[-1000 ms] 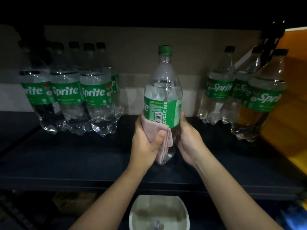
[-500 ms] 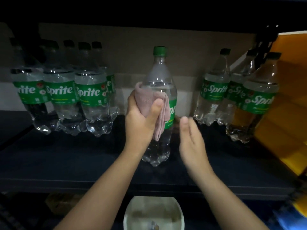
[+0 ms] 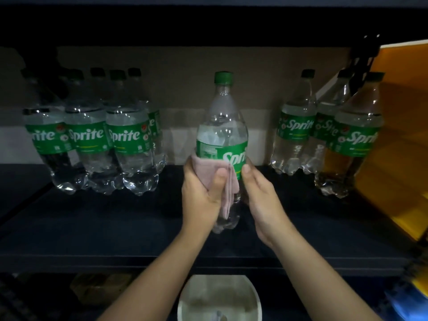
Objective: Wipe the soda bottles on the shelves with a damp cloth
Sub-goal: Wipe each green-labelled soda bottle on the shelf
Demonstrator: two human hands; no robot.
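Observation:
A clear Sprite bottle (image 3: 222,126) with a green cap and green label stands upright in the middle of the dark shelf (image 3: 115,223). My left hand (image 3: 201,193) presses a pink cloth (image 3: 213,174) against the bottle's left side, just under the label. The cloth's loose end hangs down over the lower body. My right hand (image 3: 259,193) holds the bottle's right side, thumb on the label's lower edge. The bottle's lower half is mostly hidden behind both hands.
Several Sprite bottles (image 3: 129,144) stand in a group at the back left, and three more (image 3: 298,133) at the back right beside an orange panel (image 3: 398,144). A white bowl (image 3: 220,300) of water sits below the shelf's front edge.
My left hand slid the cloth down from the bottle's shoulder to below the label. My right hand, which was off the bottle, has closed on its right side. The label has turned.

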